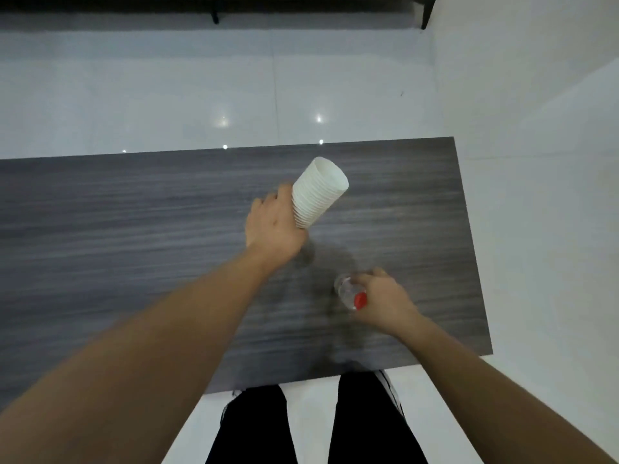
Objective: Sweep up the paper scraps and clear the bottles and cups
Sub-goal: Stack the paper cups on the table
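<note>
Left hand (273,226) grip clamped on cup stack (318,192); right hand (385,298) grips bottle (350,291), above dark table (134,229).

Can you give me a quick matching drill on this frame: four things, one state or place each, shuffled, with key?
Things:
1. stack of white ribbed paper cups
2. clear plastic bottle with red cap
3. dark grey wood-grain table
4. glossy white tiled floor

States:
A. beyond the table's far edge
B. gripped by right hand
C. under both hands
D. tilted, gripped by left hand

Pairs: 1-D, 2-B, 3-C, 4-A
</note>
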Tool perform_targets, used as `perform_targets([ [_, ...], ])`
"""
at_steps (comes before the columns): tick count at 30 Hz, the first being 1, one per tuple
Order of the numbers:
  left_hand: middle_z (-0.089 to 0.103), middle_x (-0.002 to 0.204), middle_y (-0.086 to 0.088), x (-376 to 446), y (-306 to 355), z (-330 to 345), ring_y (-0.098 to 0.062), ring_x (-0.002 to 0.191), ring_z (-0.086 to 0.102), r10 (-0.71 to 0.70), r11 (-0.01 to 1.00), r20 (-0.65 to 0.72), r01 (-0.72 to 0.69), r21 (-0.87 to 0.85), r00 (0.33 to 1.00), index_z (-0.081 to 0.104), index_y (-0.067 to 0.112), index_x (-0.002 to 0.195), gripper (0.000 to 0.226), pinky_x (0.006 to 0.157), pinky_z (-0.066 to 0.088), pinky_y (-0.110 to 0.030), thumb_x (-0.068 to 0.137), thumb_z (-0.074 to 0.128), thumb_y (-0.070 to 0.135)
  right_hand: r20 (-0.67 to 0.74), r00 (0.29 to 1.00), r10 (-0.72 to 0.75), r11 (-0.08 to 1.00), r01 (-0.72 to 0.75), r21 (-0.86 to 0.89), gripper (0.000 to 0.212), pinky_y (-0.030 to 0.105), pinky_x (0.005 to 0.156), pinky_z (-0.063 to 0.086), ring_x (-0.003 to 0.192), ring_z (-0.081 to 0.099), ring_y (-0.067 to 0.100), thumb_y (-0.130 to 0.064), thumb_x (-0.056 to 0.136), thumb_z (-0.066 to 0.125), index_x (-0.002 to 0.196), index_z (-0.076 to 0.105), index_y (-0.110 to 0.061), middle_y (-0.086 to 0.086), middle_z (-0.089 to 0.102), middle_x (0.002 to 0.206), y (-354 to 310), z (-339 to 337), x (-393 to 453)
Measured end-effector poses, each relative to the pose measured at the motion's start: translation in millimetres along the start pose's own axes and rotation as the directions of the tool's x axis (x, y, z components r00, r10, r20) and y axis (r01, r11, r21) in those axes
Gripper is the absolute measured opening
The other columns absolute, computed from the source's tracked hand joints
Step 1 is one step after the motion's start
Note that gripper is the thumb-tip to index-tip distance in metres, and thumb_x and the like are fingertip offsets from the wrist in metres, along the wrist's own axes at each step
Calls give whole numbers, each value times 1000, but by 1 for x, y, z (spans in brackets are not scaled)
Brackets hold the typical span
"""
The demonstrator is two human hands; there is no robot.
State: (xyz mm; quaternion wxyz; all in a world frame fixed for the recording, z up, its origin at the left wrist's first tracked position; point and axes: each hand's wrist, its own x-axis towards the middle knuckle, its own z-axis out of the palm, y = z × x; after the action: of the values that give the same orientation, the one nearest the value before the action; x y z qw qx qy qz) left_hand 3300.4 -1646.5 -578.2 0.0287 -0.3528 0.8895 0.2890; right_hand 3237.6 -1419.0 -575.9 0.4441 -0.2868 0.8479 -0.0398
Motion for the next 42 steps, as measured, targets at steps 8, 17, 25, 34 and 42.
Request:
perform_targets([
  [8,62,99,-2,-39,-11,-108,-29,88,55,138,990,-35,-139,-34,990,41,23,123,69,63,44,-35,63,74,30,-463,873,155,977,-68,200,30,25,72,43,93,65,31,-15,68,76,98,76,-17,10,73,95,-75,-39,-50],
  [17,61,91,10,-71,144,-220,-19,80,57,430,881,-148,-450,-147,891,42,33,115,73,61,43,-31,52,74,53,-763,588,267,896,140,421,55,25,82,44,99,60,19,-20,72,76,125,64,-18,1,66,114,-98,-183,-197],
  [25,53,85,19,-163,322,-248,-15,83,58,545,739,-246,-597,-310,802,39,37,106,69,67,50,-32,52,78,53,-876,304,374,809,354,468,50,26,78,50,97,62,17,-17,71,77,120,65,-23,-3,67,109,-16,-227,-361],
  [34,61,104,12,-307,533,-157,-17,95,61,697,500,-193,-661,-560,691,46,34,113,75,81,56,-40,52,87,47,-877,85,473,831,290,476,51,31,81,53,95,62,15,-22,74,77,122,62,-28,-6,65,106,163,-208,-562],
  [42,61,103,17,-428,691,-57,-12,94,61,845,340,-91,-660,-670,527,44,38,113,84,71,52,-29,42,79,65,-788,-125,604,792,210,574,49,31,84,54,93,65,14,-19,70,80,116,66,-25,-4,69,104,312,-168,-703],
])
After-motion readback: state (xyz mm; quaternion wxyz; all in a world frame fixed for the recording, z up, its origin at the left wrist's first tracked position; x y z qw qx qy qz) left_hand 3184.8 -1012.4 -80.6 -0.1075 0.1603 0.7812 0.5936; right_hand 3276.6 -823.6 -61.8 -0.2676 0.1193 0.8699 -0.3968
